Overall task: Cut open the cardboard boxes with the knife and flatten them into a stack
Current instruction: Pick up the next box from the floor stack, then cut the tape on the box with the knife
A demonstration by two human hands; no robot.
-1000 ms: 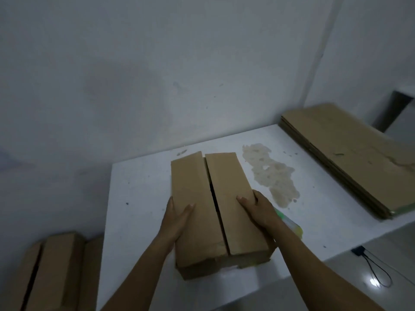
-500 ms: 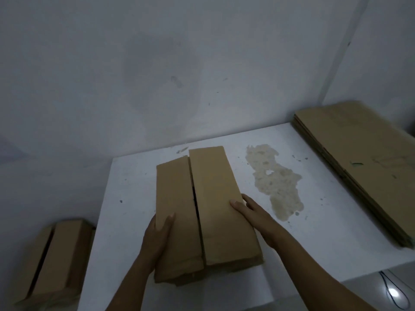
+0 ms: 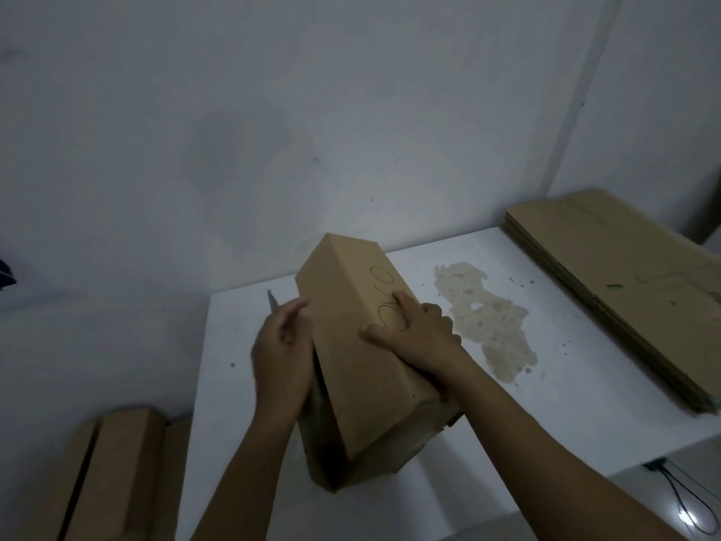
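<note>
A long brown cardboard box (image 3: 351,365) stands tilted on one long edge on the white table (image 3: 565,404), with handwriting on its upper face. My left hand (image 3: 281,357) presses flat against the box's left side. My right hand (image 3: 417,333) lies over the written face, thumb spread and fingers curled at the right edge. A thin grey pointed object (image 3: 272,300), possibly the knife, lies on the table just behind my left hand, partly hidden.
A stack of flattened cardboard (image 3: 624,287) lies along the table's right end. More unopened boxes (image 3: 117,474) sit on the floor at lower left. A rough beige stain (image 3: 483,318) marks the tabletop. A cable (image 3: 686,505) lies on the floor at lower right.
The box lay flat with its flap seam up; now it is turned up onto its edge, showing a written face. My left hand moved to its side, my right onto the raised face.
</note>
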